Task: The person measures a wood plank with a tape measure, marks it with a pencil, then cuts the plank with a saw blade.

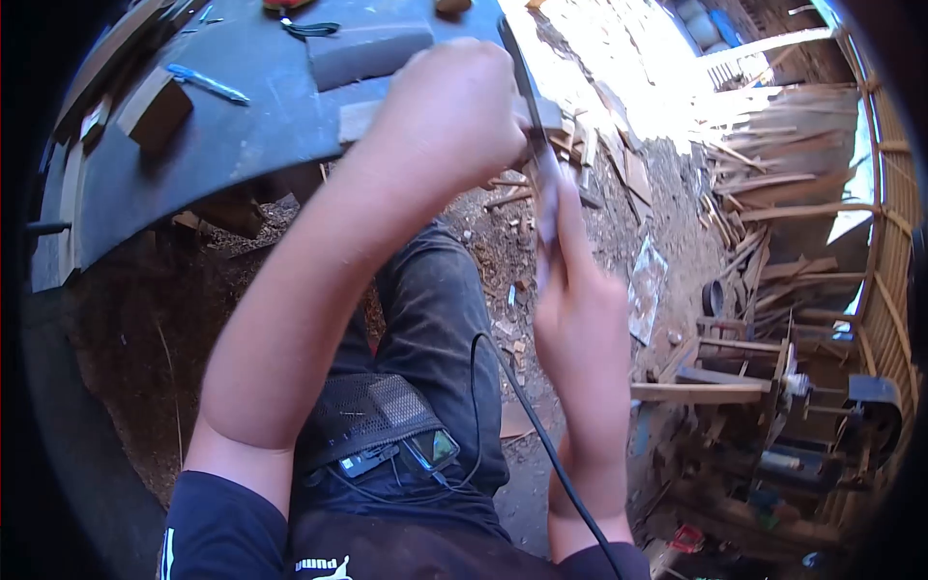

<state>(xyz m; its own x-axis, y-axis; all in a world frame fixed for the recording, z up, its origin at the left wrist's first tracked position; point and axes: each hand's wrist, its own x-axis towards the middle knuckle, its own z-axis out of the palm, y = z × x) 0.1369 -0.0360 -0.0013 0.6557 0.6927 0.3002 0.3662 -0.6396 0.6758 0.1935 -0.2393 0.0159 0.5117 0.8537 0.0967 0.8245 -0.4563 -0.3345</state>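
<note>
My left hand (pixel 469 106) is closed over a pale wooden piece (pixel 360 123) at the edge of the dark table; its fingertips are hidden behind the hand. The wood shows on both sides of the fist. My right hand (pixel 583 309) is below and to the right, closed round the lower end of a long, thin, dark tool (pixel 523 72), with one finger stretched along it. Motion blurs the tool's lower part, and its exact type cannot be made out. It crosses the wood's right end, close beside my left hand.
On the table (pixel 261 135) lie a grey block (pixel 372 53), a blue pen (pixel 208 84) and a wooden block (pixel 155 108). A black cable (pixel 541 435) runs past my lap, near a mesh pouch (pixel 362 416). Wood scraps (pixel 759 184) and a wooden frame (pixel 706 391) stand at the right.
</note>
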